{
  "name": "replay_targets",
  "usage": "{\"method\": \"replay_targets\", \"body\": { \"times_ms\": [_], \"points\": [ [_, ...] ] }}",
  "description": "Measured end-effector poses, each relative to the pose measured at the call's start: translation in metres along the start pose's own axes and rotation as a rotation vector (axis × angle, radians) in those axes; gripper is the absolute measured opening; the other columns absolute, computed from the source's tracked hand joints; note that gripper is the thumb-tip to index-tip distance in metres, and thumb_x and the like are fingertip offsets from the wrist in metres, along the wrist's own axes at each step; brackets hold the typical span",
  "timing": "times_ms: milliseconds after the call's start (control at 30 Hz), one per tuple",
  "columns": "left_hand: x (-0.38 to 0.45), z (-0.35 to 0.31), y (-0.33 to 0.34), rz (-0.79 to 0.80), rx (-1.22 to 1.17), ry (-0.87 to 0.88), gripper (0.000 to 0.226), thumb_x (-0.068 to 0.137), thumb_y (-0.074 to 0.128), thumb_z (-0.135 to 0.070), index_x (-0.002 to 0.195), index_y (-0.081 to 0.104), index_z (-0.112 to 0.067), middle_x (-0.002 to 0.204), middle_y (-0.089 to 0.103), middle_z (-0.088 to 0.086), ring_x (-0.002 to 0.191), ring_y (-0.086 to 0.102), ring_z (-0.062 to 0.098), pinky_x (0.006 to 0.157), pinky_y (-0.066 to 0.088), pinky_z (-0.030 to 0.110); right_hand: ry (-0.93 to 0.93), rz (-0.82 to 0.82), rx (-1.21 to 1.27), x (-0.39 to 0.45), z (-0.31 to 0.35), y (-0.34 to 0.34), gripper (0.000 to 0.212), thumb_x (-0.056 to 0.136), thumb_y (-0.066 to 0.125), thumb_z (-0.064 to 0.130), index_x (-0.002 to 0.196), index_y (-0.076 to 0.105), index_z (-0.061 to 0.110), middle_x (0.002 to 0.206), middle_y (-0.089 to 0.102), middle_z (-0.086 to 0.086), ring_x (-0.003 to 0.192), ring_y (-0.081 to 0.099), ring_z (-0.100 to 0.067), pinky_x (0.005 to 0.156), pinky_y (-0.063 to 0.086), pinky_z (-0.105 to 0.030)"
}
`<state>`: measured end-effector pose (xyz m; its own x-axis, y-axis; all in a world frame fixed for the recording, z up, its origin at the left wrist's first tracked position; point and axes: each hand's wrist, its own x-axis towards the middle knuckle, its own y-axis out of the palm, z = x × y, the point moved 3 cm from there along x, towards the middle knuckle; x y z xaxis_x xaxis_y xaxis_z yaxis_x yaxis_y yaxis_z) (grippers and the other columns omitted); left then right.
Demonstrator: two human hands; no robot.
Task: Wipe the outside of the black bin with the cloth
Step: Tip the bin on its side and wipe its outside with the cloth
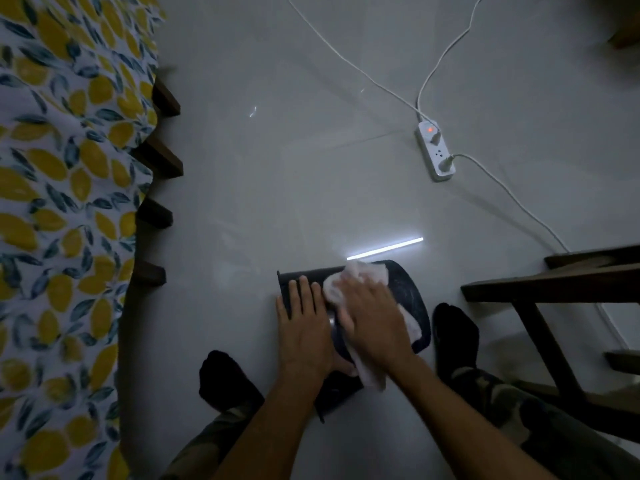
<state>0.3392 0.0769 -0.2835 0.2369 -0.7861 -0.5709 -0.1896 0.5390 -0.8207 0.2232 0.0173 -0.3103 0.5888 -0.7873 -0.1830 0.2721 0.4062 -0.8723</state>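
Note:
The black bin lies on its side on the grey floor between my two feet in dark socks. My left hand rests flat on the bin's left part, fingers spread, holding it steady. My right hand presses a white cloth onto the bin's outer wall. The cloth sticks out beyond my fingertips and trails under my palm toward my wrist. Much of the bin is hidden under both hands.
A bed with a lemon-print sheet and dark wooden slats runs along the left. A white power strip with plugged cables lies on the floor at the back right. A dark wooden chair stands close on the right.

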Motion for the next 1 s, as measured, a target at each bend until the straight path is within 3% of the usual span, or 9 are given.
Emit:
{"method": "replay_targets", "body": {
  "times_ms": [133,267,400,500,567,700,800,900,1000],
  "points": [
    [0.01,0.003,-0.012,0.042,-0.011,0.02,0.168,0.04,0.072,-0.09,0.155,-0.016,-0.004,0.163,-0.018,0.021,0.151,-0.015,0.036,0.121,-0.002,0.058,0.483,-0.11,-0.05,0.044,-0.039,-0.012,0.037,0.101,0.038,0.041,0.125,0.062,0.026,0.138,0.051,-0.016,0.125,0.05,-0.039,0.105,0.04,-0.053],
    [0.017,0.009,-0.022,0.02,-0.031,0.07,0.161,0.044,0.072,-0.089,0.157,-0.008,-0.006,0.166,-0.009,0.018,0.153,-0.009,0.032,0.122,0.001,0.054,0.882,-0.038,0.227,0.05,-0.063,-0.024,0.041,0.106,0.03,0.045,0.133,0.049,0.022,0.136,0.047,-0.027,0.118,0.052,-0.048,0.104,0.039,-0.055],
    [0.026,0.024,-0.04,-0.015,-0.045,0.106,0.151,0.052,0.067,-0.089,0.158,0.0,-0.005,0.167,-0.001,0.015,0.153,-0.002,0.027,0.124,0.004,0.049,0.794,-0.181,0.431,0.054,-0.066,-0.039,0.036,0.107,0.029,0.04,0.127,0.048,0.016,0.118,0.061,-0.024,0.104,0.061,-0.041,0.089,0.049,-0.048],
    [0.026,0.033,-0.058,-0.087,-0.101,0.132,0.139,0.061,0.067,-0.084,0.158,0.007,-0.006,0.167,0.003,0.01,0.154,0.002,0.022,0.125,0.005,0.041,0.781,-0.261,0.454,0.05,-0.06,-0.053,0.036,0.108,0.028,0.039,0.128,0.047,0.016,0.121,0.059,-0.023,0.106,0.06,-0.04,0.09,0.047,-0.047],
    [0.02,0.035,-0.065,-0.184,-0.128,0.147,0.129,0.063,0.069,-0.081,0.157,0.018,-0.009,0.166,0.016,0.009,0.152,0.013,0.023,0.123,0.016,0.04,0.771,-0.276,0.487,0.044,-0.054,-0.058,0.038,0.108,0.028,0.041,0.131,0.045,0.016,0.125,0.057,-0.022,0.107,0.059,-0.039,0.087,0.045,-0.044],
    [-0.011,0.022,-0.06,-0.324,-0.168,0.083,0.099,0.075,0.065,-0.074,0.15,0.036,-0.015,0.143,0.051,0.007,0.126,0.05,0.023,0.097,0.048,0.036,0.8,-0.249,0.529,0.013,-0.045,-0.063,0.039,0.11,0.03,0.037,0.135,0.046,0.011,0.126,0.056,-0.02,0.094,0.051,-0.029,0.079,0.036,-0.035],
    [-0.027,0.015,-0.057,-0.418,-0.065,0.047,0.083,0.085,0.062,-0.065,0.148,0.039,-0.015,0.125,0.066,0.007,0.101,0.067,0.025,0.071,0.053,0.034,0.856,-0.294,0.502,-0.023,-0.04,-0.066,0.04,0.11,0.032,0.04,0.133,0.048,0.012,0.127,0.056,-0.02,0.099,0.055,-0.034,0.079,0.036,-0.035],
    [-0.027,0.016,-0.06,-0.308,0.014,-0.005,0.098,0.076,0.07,-0.068,0.149,0.032,-0.015,0.141,0.048,0.01,0.122,0.049,0.027,0.088,0.047,0.04,0.778,-0.389,0.461,-0.049,-0.028,-0.068,0.04,0.109,0.033,0.041,0.133,0.051,0.015,0.126,0.056,-0.018,0.112,0.057,-0.035,0.085,0.036,-0.033],
    [-0.026,0.017,-0.052,-0.057,-0.011,-0.111,0.141,0.054,0.077,-0.078,0.157,0.009,-0.011,0.163,0.01,0.018,0.148,0.014,0.037,0.114,0.024,0.055,0.45,-0.417,0.332,-0.064,-0.007,-0.063,0.048,0.105,0.033,0.042,0.14,0.051,0.015,0.131,0.058,-0.011,0.119,0.055,-0.028,0.094,0.041,-0.032]
  ]
}}
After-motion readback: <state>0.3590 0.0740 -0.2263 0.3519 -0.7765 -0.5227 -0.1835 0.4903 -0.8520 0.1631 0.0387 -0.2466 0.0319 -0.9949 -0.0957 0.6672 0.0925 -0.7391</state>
